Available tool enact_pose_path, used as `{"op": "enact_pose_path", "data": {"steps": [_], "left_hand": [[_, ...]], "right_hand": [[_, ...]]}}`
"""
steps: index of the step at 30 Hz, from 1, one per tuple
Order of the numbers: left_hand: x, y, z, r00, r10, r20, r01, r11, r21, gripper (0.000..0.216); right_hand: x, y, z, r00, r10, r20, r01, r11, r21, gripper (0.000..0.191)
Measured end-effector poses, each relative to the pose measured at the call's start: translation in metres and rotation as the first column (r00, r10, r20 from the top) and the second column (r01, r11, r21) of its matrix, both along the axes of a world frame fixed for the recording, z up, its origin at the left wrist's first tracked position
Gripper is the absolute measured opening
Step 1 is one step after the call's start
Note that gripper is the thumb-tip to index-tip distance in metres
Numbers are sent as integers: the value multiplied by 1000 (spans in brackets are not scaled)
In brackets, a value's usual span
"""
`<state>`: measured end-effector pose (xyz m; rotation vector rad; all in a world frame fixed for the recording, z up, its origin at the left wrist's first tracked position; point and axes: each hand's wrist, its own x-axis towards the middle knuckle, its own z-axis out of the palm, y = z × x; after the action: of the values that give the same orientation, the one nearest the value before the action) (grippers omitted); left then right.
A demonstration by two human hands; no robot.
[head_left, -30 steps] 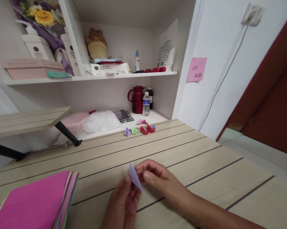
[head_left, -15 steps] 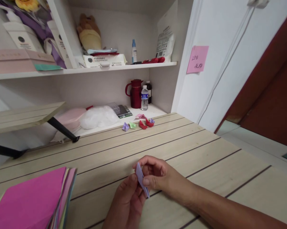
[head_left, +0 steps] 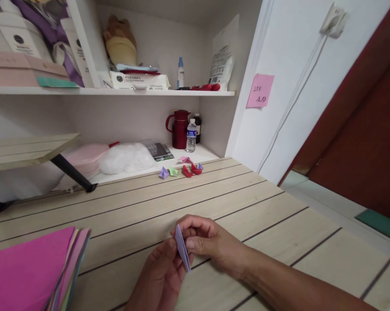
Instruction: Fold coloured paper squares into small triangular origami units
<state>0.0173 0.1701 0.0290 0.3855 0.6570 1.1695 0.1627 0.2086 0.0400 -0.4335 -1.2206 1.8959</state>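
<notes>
A folded piece of lavender paper [head_left: 182,249] stands tilted between my hands, a little above the wooden table [head_left: 214,198]. My left hand [head_left: 162,268] grips its left side and lower part, thumb pressed near the middle. From the right, my right hand [head_left: 204,239] pinches the same paper, with the thumb on its right face and the fingers curled behind its top. The paper shows layered edges along its right side. Part of it is hidden by my fingers.
At the table's far edge sit several small folded paper pieces: purple [head_left: 163,173], green [head_left: 173,171] and red [head_left: 187,171]. A stack of coloured paper [head_left: 26,268] lies at the left. Behind are a dark red jug [head_left: 180,129], a water bottle [head_left: 191,136] and a small raised stand [head_left: 29,151].
The view has turned slightly right, so everything sits further left in the picture. Both hands still hold the lavender paper in nearly the same grip.
</notes>
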Motion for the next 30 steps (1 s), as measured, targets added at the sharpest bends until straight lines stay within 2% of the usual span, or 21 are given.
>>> {"op": "enact_pose_path", "data": {"steps": [9, 18, 30], "left_hand": [[3, -4, 8, 999, 5, -51, -2, 998, 56, 24], [0, -2, 3, 998, -45, -33, 48, 993, 105, 23], [1, -5, 13, 999, 8, -49, -7, 1000, 19, 22]], "right_hand": [[2, -2, 8, 998, -21, 59, 18, 998, 57, 34], [3, -4, 7, 998, -28, 64, 25, 998, 51, 32], [6, 0, 2, 998, 19, 62, -23, 997, 72, 35]]}}
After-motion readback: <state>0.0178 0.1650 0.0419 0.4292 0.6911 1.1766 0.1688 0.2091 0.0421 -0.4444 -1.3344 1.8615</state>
